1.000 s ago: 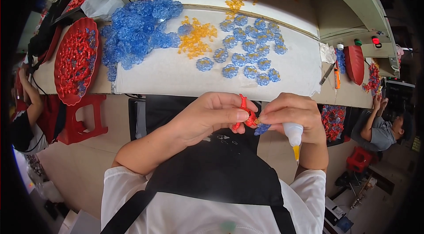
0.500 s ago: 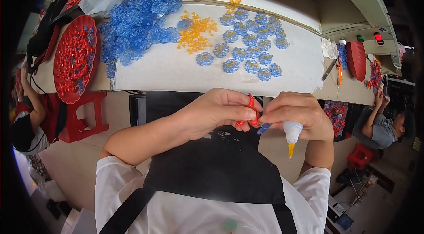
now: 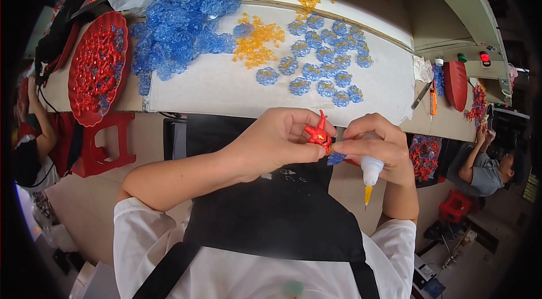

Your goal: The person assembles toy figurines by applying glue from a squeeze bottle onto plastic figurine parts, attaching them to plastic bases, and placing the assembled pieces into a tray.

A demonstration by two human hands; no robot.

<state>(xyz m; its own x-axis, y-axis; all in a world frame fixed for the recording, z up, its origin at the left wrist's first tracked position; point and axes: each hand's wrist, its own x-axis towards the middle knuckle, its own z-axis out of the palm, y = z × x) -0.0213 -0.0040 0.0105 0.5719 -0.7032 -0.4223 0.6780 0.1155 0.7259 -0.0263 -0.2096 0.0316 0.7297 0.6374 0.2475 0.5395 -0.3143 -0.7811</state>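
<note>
In front of my chest, my left hand [image 3: 282, 136] pinches a small red plastic figure [image 3: 320, 135] with pointed, horn-like ends and a little yellow mark. My right hand [image 3: 379, 145] is closed round a white needle-tip bottle [image 3: 371, 170], its yellow tip hanging down. The right thumb and forefinger also meet the lower right of the figure; what they pinch there is mostly hidden. Just below those fingertips shows a translucent blue piece [image 3: 336, 158], close against the red figure. Whether it is joined to the figure I cannot tell.
On the white-covered table [image 3: 197, 93] lie a blue heap of pieces [image 3: 180, 28], loose yellow pieces [image 3: 258, 41] and rows of blue pieces with yellow centres [image 3: 310, 71]. A red tray [image 3: 97, 67] of figures stands left. An orange-handled tool [image 3: 433, 100] lies right. Co-workers sit both sides.
The red figure has turned in my left fingers, now showing its yellow mark and an upward point. Both hands stay close together; the bottle has shifted slightly left and down.
</note>
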